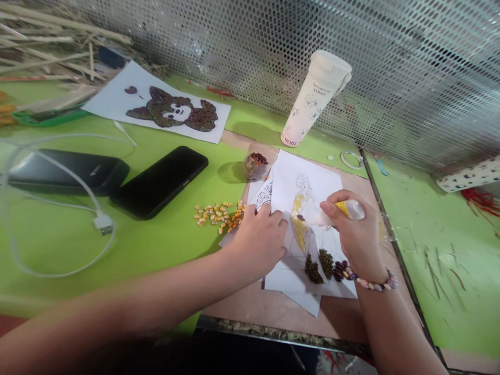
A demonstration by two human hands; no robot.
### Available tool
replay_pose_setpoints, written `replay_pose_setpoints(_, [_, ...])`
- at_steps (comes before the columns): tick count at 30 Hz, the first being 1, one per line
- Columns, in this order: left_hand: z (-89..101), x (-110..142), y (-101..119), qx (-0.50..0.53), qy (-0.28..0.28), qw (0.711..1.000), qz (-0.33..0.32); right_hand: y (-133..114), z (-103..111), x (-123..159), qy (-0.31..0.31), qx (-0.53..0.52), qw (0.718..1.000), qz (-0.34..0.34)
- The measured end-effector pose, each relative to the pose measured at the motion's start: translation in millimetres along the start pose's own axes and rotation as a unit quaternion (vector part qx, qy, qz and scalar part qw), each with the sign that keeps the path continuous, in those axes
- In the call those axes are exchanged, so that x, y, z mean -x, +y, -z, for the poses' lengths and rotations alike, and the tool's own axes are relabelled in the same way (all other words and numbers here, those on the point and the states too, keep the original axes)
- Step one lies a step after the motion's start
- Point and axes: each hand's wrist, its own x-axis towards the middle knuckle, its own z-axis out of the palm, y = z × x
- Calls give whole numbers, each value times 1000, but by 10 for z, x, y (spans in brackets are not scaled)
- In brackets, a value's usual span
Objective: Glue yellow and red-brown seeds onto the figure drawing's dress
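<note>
The person's right hand point(357, 234) has its fingers closed around a white squeeze bottle point(353, 209) with a yellow band, tipped over so its narrow end points left, above a line drawing point(282, 208) of a figure. The drawing lies on the bench point(183, 234), over other sheets on a brown board point(258, 307), and part of the figure is filled in yellow, with a small dark patch in it. The left hand point(261, 239) rests on the drawing's left edge, fingers bent downward; I can't tell whether they pinch anything. A beaded bracelet point(377, 285) circles the right wrist.

Near the right wrist, on the lower part of the sheet, sit two small heaps of green beans point(325, 263) and, just beside them, some dark red beans point(340, 271). Loose corn kernels point(214, 214) spread to the left of the left hand, and a clear cup point(259, 161) with dark beans inside stands at the drawing's far left corner.

Over on the left lie a black phone point(160, 182), a power bank point(70, 171) and a looped white cable point(103, 223). Farther back are a dog-like bean picture point(117, 99) and an upright white tumbler point(314, 99), before a perforated metal screen point(234, 47).
</note>
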Motion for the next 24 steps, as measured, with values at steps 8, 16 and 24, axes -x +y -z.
replay_pose_setpoints(8, [-9,4,2,-6,8,1000,-3,-16,-58,-9,10,7,999,-32])
replay_pose_setpoints(16, [6,-15,-2,-2,-2,1000,-5,-2,-159,-13,33,-15,998,-47])
replay_pose_setpoints(24, [-1,-16,-10,-3,-5,1000,-6,-1,-294,-23,67,-18,997,-42])
